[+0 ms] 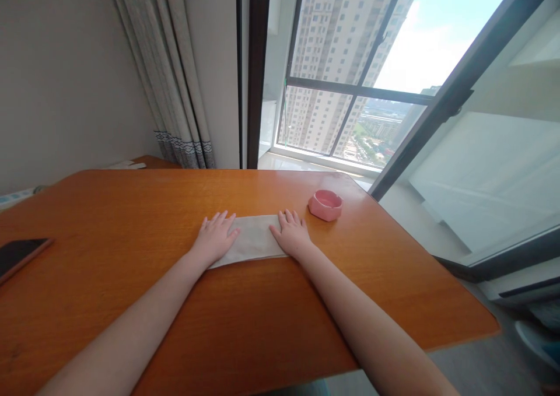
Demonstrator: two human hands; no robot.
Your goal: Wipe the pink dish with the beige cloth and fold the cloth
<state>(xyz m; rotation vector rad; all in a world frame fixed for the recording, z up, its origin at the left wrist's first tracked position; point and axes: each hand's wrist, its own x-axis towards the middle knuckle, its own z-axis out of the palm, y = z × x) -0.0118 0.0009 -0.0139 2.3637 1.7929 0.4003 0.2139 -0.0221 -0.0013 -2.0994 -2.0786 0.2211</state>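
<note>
A flat strip of pale grey-white cloth [256, 238], apparently folded, lies across the wooden table [245, 314] in front of me. My left hand [214, 238] rests flat on the cloth's left end, fingers stretched forward and thumb pointing inward. On the right end lies my right hand [292, 234], palm down with its fingers spread. Both hands cover the cloth's short edges, so those ends are partly hidden. Just beyond my right hand stands a pink, angular, shallow bowl-like dish [325, 205], not touching it.
At the table's left edge lies a dark flat device [21, 256] with a reddish-brown rim, cut off by the frame. Behind the table hang grey curtains [175, 93] beside a dark door frame [258, 75]. A large window [350, 87] and glass panel stand to the right.
</note>
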